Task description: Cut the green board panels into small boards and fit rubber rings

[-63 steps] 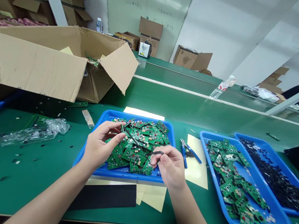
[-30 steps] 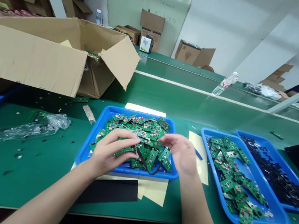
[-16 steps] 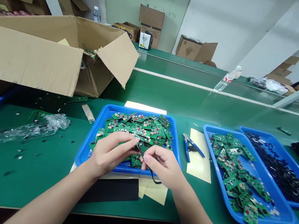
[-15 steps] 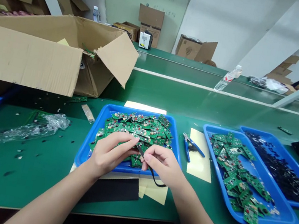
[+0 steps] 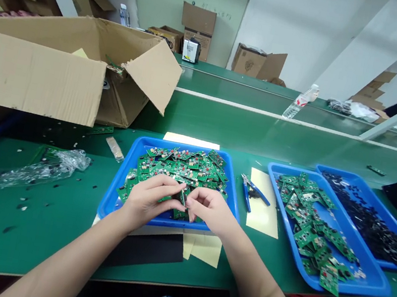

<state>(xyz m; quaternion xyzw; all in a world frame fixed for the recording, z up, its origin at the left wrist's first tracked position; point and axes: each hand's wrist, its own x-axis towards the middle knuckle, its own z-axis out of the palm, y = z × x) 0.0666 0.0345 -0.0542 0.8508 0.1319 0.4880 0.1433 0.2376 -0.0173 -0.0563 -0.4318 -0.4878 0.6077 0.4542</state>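
A blue tray [image 5: 113,195] heaped with small green circuit boards [image 5: 184,164] lies straight in front of me. Both hands meet over its near edge. My left hand [image 5: 148,201] has its fingers curled and pinches a green board with a black part on it [image 5: 181,197]. My right hand [image 5: 208,210] is closed too, its fingertips pressed on the same board from the right. The black strap seen before is hidden between the hands.
Blue-handled cutters [image 5: 250,191] lie on a yellow sheet [image 5: 262,211] to the right. Further right stand a blue tray of green boards [image 5: 362,287] and a blue tray of black parts [image 5: 366,219]. An open cardboard box [image 5: 42,75] and crumpled plastic wrap [image 5: 5,173] are on the left.
The hands came together over the tray's near edge. The black strap that hung from my right hand is no longer visible. The view tilted slightly.
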